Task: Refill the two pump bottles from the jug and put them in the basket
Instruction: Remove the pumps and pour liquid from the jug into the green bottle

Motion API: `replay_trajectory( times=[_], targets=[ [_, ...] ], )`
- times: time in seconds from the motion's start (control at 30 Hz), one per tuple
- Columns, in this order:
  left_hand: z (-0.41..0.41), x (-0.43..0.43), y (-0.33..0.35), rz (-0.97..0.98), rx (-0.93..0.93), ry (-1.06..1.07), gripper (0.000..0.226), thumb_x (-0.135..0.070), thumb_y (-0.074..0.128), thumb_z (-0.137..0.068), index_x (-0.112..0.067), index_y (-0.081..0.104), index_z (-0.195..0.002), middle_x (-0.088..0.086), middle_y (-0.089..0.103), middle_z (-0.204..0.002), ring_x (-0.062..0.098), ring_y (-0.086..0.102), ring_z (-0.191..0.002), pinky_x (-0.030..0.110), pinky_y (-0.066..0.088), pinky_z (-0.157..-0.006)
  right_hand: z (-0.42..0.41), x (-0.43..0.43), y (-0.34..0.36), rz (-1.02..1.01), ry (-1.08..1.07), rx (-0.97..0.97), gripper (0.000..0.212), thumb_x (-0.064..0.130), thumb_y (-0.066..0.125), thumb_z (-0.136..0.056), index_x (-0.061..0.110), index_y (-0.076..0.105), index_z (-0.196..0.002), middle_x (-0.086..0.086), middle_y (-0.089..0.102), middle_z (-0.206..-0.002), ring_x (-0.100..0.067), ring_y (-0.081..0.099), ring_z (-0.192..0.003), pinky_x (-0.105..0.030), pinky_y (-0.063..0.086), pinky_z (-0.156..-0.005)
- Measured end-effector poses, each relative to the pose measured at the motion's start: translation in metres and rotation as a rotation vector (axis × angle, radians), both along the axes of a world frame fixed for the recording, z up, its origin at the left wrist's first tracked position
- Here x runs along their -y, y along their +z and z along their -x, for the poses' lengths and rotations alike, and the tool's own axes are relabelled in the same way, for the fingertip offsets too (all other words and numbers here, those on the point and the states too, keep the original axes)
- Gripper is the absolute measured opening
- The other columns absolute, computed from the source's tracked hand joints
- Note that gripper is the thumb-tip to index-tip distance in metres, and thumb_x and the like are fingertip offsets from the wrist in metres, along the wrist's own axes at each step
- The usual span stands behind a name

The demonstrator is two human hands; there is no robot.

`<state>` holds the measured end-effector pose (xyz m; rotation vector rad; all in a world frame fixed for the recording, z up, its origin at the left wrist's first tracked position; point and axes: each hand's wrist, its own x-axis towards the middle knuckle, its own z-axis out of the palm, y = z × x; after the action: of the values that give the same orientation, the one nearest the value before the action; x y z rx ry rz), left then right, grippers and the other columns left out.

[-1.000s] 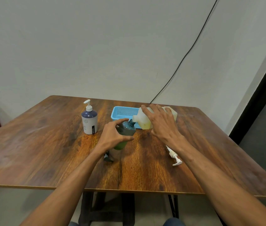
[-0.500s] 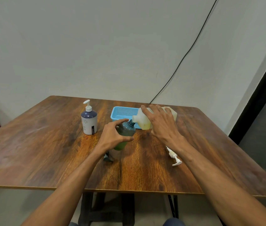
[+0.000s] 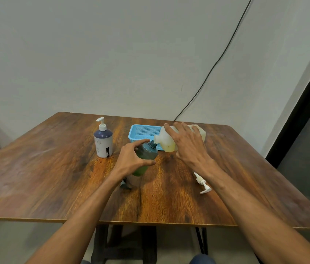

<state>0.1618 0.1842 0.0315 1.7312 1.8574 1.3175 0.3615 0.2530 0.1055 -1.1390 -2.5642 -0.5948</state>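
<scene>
Head view: jug tipped to the green bottle's open neck, both held over the table.

The left hand (image 3: 131, 161) wraps around the green bottle (image 3: 146, 155), tilting it up and to the right; green liquid shows in its lower part. The right hand (image 3: 186, 143) grips the pale jug (image 3: 166, 140) from above and holds it tipped on its side, spout pointing left and touching or just at the bottle's neck; yellowish liquid sits along the jug's low side. The blue basket (image 3: 141, 131) stands just behind both, holding nothing that can be seen. A white bottle (image 3: 103, 142) with its pump on stands upright to the left, apart from the hands. A loose white pump (image 3: 201, 182) lies on the table (image 3: 45, 178) under the right forearm, and a small dark cap (image 3: 124, 184) lies beside the left wrist.
</scene>
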Motion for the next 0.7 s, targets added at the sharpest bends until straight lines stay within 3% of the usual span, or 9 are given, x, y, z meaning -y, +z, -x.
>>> replay_trajectory(
  times=[0.7],
  targets=[
    [-0.0017, 0.0018, 0.0023, -0.001, 0.018, -0.007, 0.084, -0.037, 0.091, -0.063, -0.030, 0.054, -0.139, -0.001, 0.056, -0.138, 0.008, 0.051, -0.110, 0.010, 0.042, -0.080, -0.0010, -0.0012, -0.0013, -0.016, -0.008, -0.004, 0.098, 0.024, 0.082, -0.077, 0.025, 0.024, -0.156, -0.014, 0.041, -0.152, -0.036, 0.039, -0.141, -0.058, 0.034, -0.111]
  ],
)
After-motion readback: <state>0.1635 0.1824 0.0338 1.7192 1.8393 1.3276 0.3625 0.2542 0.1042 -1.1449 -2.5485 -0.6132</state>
